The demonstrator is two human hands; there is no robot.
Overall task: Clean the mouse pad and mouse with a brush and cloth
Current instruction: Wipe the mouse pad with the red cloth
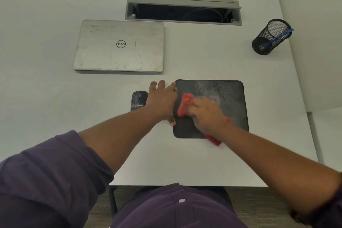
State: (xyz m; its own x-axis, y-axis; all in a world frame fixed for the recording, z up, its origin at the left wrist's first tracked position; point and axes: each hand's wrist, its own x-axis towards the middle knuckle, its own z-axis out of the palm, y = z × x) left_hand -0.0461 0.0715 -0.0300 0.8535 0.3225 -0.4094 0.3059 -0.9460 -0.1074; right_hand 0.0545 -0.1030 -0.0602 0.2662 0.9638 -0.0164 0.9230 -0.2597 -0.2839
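Observation:
A dark mouse pad (231, 102) with pale dusty smears on its far half lies on the white desk. My right hand (207, 114) presses a red cloth (185, 104) onto the pad's left part; the cloth's other end sticks out below my wrist, past the pad's near edge. My left hand (162, 98) lies flat on the desk with spread fingers, its thumb and a fingertip touching the pad's left edge. A dark mouse (137, 100) sits on the desk just left of that hand, partly hidden by my wrist. A blue brush (277, 38) stands in the mesh cup.
A closed silver laptop (120, 45) lies at the back left. Behind the pad is an open cable tray (183, 10) in the desk. A black mesh pen cup (269, 36) stands at the back right near a partition wall. The desk's front edge (185, 185) is near my body.

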